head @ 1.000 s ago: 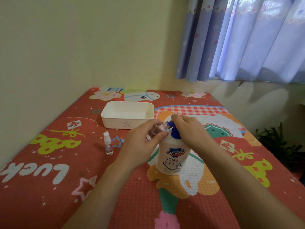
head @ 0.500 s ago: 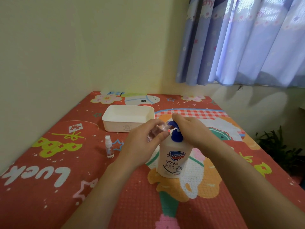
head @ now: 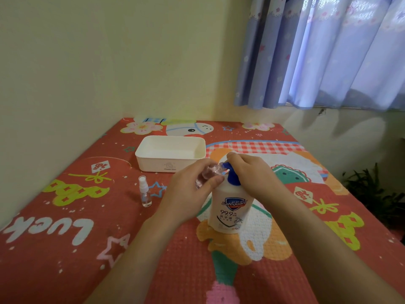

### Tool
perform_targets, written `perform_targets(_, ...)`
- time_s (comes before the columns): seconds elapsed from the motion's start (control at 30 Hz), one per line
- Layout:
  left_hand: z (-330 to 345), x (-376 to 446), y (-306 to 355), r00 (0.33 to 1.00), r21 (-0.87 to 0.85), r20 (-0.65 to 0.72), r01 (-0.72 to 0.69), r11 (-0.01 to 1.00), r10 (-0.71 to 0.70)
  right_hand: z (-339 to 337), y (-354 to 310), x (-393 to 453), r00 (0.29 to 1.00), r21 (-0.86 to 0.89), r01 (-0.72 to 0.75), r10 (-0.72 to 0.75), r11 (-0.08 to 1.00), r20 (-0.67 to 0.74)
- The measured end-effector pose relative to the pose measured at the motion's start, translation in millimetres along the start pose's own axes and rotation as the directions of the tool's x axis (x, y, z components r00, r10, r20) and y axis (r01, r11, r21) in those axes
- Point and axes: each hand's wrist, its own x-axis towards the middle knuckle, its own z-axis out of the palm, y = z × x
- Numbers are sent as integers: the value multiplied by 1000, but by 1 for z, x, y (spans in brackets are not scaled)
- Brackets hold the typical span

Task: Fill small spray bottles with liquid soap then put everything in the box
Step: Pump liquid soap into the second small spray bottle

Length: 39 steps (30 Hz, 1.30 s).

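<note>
- The left hand [head: 188, 194] is curling its fingers and thumb around a small clear spray bottle [head: 208, 175], holding it tilted with its open mouth up against the nozzle of the blue pump [head: 230, 173].
- The right hand [head: 254, 174] is resting on top of the pump head, fingers bent over it; how hard it is pressing cannot be told.
- The white soap bottle [head: 230, 207] is standing upright on the patterned red mat [head: 65, 238], between the two forearms.
- A second small spray bottle [head: 145, 191], capped with its white sprayer, is standing upright on the mat to the left of the left hand, apart from it.
- The white box [head: 153, 157] is sitting open beyond the hands, near the wall [head: 109, 62], just behind the capped bottle.
- A purple curtain [head: 328, 51] is hanging at the upper right.
</note>
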Motion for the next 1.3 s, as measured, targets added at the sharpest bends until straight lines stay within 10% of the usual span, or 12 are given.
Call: perform_targets(1.3, 1, 1, -1, 1000, -30, 13, -5, 1000, 5, -2, -1, 3, 998, -53, -43, 45, 998, 36)
